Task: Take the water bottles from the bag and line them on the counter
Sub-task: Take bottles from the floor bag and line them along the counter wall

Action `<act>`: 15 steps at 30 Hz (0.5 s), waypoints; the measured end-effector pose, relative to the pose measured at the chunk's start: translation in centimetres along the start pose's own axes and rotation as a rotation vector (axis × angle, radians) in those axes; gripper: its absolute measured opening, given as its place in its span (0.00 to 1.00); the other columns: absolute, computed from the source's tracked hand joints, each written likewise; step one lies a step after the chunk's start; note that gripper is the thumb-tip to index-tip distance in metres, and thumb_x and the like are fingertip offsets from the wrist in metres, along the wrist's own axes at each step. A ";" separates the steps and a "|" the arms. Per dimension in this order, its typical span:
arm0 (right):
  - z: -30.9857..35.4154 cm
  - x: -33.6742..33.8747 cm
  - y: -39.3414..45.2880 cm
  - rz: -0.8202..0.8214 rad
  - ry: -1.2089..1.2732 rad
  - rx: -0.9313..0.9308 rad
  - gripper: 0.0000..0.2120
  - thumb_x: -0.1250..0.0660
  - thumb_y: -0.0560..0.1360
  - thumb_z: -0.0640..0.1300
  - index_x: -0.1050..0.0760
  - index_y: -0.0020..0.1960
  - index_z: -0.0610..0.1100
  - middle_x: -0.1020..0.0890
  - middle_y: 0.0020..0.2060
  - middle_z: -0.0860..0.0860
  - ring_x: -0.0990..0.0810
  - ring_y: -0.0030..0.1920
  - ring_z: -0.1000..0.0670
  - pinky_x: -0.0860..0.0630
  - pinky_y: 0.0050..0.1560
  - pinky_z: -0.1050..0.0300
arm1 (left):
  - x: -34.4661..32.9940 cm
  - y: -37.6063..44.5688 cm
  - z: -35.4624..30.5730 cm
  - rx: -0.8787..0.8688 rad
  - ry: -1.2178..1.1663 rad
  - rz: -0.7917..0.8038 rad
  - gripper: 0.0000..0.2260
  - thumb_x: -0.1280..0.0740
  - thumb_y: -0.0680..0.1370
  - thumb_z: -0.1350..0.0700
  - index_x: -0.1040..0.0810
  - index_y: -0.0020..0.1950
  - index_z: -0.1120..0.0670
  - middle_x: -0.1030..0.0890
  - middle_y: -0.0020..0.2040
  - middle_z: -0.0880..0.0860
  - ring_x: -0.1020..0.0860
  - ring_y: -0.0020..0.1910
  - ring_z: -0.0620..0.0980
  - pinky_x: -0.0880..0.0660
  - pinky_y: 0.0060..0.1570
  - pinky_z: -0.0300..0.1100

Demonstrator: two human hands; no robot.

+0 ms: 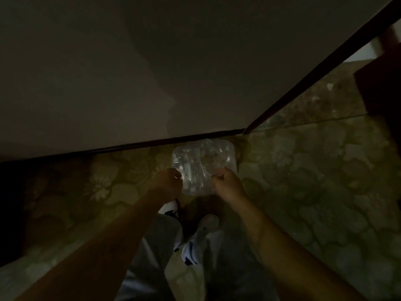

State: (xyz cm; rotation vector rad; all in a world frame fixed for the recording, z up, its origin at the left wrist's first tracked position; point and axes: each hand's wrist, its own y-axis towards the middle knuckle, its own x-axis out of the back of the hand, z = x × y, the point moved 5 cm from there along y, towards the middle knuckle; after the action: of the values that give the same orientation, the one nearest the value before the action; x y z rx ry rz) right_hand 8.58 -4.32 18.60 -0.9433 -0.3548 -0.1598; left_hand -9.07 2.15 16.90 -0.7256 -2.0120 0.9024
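Head view: one clear bag of uncountable bottles, left hand and right hand each pinching its near edge.

You will find no legible text, label, brand or number in this dim view; the clear bag shows no readable markings.
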 end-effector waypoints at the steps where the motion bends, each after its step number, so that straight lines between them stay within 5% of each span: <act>1: -0.8 -0.5 1.9 -0.005 -0.013 0.000 0.10 0.39 0.79 0.44 0.27 0.60 0.46 0.21 0.51 0.48 0.21 0.50 0.48 0.22 0.52 0.52 | -0.5 1.7 0.7 0.018 -0.013 -0.003 0.13 0.38 0.80 0.62 0.23 0.64 0.58 0.20 0.60 0.58 0.20 0.52 0.54 0.22 0.50 0.44; 7: -4.8 -4.5 13.4 -0.008 -0.043 0.042 0.12 0.39 0.80 0.43 0.26 0.62 0.44 0.23 0.50 0.49 0.26 0.44 0.54 0.28 0.44 0.58 | -4.9 11.3 6.2 0.065 -0.017 -0.064 0.13 0.39 0.82 0.59 0.25 0.66 0.58 0.21 0.61 0.58 0.22 0.50 0.51 0.24 0.44 0.39; 11: -7.7 -6.9 20.1 -0.022 -0.087 0.064 0.10 0.40 0.80 0.41 0.24 0.59 0.45 0.24 0.47 0.51 0.27 0.42 0.56 0.31 0.41 0.62 | -7.2 17.1 9.6 0.099 -0.035 -0.124 0.13 0.40 0.83 0.60 0.25 0.66 0.58 0.22 0.61 0.58 0.22 0.55 0.54 0.24 0.50 0.42; 15: -9.6 -7.9 26.2 -0.093 -0.146 0.080 0.11 0.41 0.79 0.35 0.21 0.56 0.37 0.19 0.52 0.43 0.21 0.52 0.45 0.27 0.45 0.60 | -8.0 23.8 12.4 0.118 -0.116 -0.198 0.13 0.41 0.82 0.62 0.24 0.65 0.60 0.20 0.60 0.60 0.21 0.58 0.60 0.23 0.54 0.50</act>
State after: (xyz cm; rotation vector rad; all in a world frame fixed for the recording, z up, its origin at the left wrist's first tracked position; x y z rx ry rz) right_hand 10.92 2.93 -9.32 -0.8622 -0.5369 -0.1605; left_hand -11.24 5.84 -10.78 -0.4083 -2.0699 0.9542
